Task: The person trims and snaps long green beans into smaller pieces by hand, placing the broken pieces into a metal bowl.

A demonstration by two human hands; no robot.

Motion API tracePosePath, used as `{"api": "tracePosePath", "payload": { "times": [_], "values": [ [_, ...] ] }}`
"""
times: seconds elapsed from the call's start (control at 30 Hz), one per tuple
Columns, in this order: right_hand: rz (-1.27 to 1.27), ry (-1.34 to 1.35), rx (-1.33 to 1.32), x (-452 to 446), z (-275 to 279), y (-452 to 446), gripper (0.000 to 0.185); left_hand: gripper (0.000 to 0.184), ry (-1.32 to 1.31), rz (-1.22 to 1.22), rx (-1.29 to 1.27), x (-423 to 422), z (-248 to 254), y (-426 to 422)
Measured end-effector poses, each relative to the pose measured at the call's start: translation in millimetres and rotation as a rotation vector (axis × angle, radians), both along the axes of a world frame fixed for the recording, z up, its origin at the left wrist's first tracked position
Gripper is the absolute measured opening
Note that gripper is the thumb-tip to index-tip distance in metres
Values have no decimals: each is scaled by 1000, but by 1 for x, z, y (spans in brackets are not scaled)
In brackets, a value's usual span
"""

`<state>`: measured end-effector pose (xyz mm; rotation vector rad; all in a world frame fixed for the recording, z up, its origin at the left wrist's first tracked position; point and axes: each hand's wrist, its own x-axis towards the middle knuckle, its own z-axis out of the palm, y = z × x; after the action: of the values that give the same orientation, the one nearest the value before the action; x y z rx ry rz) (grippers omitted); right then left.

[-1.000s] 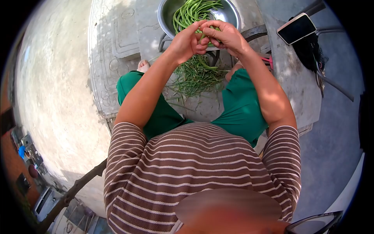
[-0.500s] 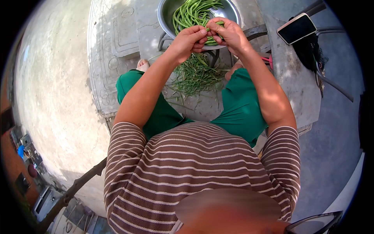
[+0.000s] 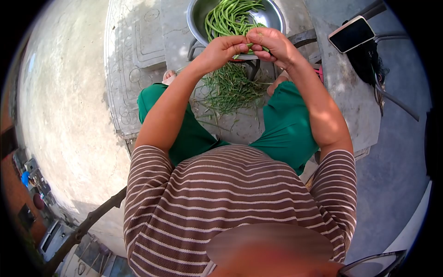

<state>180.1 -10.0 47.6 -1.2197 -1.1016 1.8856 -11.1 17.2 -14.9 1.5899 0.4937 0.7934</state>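
Both hands meet in front of the near rim of a metal basin [image 3: 198,31], which holds many long green beans [image 3: 228,18]. My left hand [image 3: 222,51] is closed, its thumb and finger pinching one end of a green bean [image 3: 265,48]. Beside it, my right hand [image 3: 273,46] has its fingers curled around the same bean, with a green tip showing past them. Fingers hide most of this bean. A pile of thin bean ends and strings [image 3: 230,88] lies on the ground below, between the feet.
The basin rests on a stand with dark curved legs [image 3: 253,69]. To the right, a phone [image 3: 351,34] lies over a black bag [image 3: 362,60] near metal bars. A pale stone slab [image 3: 138,41] is on the left, and a rough branch [image 3: 99,212] crosses the lower left.
My hands have drawn closer together and the fingers have shifted along the bean, its tip now pointing down to the right. The basin and pile look the same.
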Motion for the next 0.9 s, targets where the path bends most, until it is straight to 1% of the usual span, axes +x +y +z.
{"api": "tracePosePath", "payload": {
  "times": [0.03,0.1,0.13,0.2,0.23,0.3,0.33,0.37,0.43,0.47,0.53,0.57,0.63,0.67,0.73,0.77,0.83,0.87,0.9],
  "values": [
    [1,0,2,3,1,0,22,20,0,1,2,-1,-3,1],
    [68,142,-126,7,0,-1,24,19,18,-61,169,-4,-1,1],
    [67,141,-122,8,-2,-1,24,19,18,-62,172,-4,3,-1],
    [80,321,-125,10,-5,1,26,23,44,-60,-182,-6,12,-7],
    [80,320,-122,8,-8,2,26,23,44,-60,-180,-5,12,-5],
    [-190,353,-81,2,-13,5,25,30,-192,-155,-530,-4,10,-1],
    [-246,260,-46,2,-12,6,24,38,-238,-153,-608,0,8,-2],
    [-245,260,-46,1,-11,6,24,38,-239,-152,-607,0,6,-2],
    [-110,136,84,-1,-9,6,24,40,-341,-215,-754,1,12,-1],
    [-110,136,83,-4,-9,4,24,40,-342,-214,-755,1,13,-1],
    [-81,-120,193,-15,-5,-2,24,43,-336,-200,-798,2,15,-1],
    [-81,-120,190,-15,-6,0,24,43,-337,-199,-801,3,16,-2],
    [-134,-231,210,-15,-11,4,21,38,-302,-86,-868,5,20,-4],
    [-134,-231,209,-14,-13,5,21,38,-302,-87,-869,4,19,-3],
    [-236,-171,195,-13,-16,6,19,27,-178,-58,-808,2,14,0],
    [-234,-170,195,-13,-18,6,19,27,-179,-55,-808,2,8,2],
    [-210,-203,195,-14,-20,6,20,16,-153,-97,-715,1,2,6],
    [-210,-203,194,-14,-21,7,20,16,-153,-96,-716,1,-2,5],
    [-184,-210,188,-14,-21,7,20,15,-94,-55,-608,1,-1,4]
  ]
}}
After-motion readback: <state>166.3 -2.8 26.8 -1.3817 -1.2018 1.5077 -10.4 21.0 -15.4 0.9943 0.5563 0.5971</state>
